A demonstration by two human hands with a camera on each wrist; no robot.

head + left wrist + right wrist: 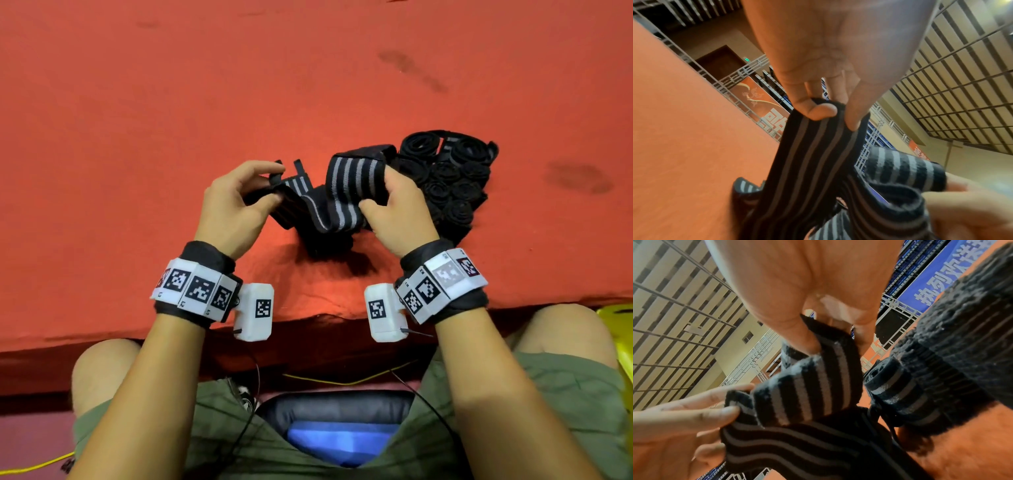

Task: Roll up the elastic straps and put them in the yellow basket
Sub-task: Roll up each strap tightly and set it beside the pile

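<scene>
the striped strap [337,192] is up off the counter [171,102], a black elastic band with grey stripes, slack and folded between both hands above the near edge. the left hand [236,202] pinches one end, thumb and fingertips closed on the fabric, and the left wrist view shows that thumb pressed flat on the stripes [818,112]. the right hand [394,212] clamps the other stretch, thumb on the near face and fingers [801,331] curled behind the wide striped section. the middle of the strap sags in a loop down to the red cloth. just beside the right hand, on its far side, sits a cluster of rolled straps [448,181], tight black coils packed together and touching on the counter, with a looser band lying along their far edge. at the bottom right corner, below counter level by the person's knee, a sliver of the yellow basket [620,329] peeks in, well apart from the strap.
</scene>
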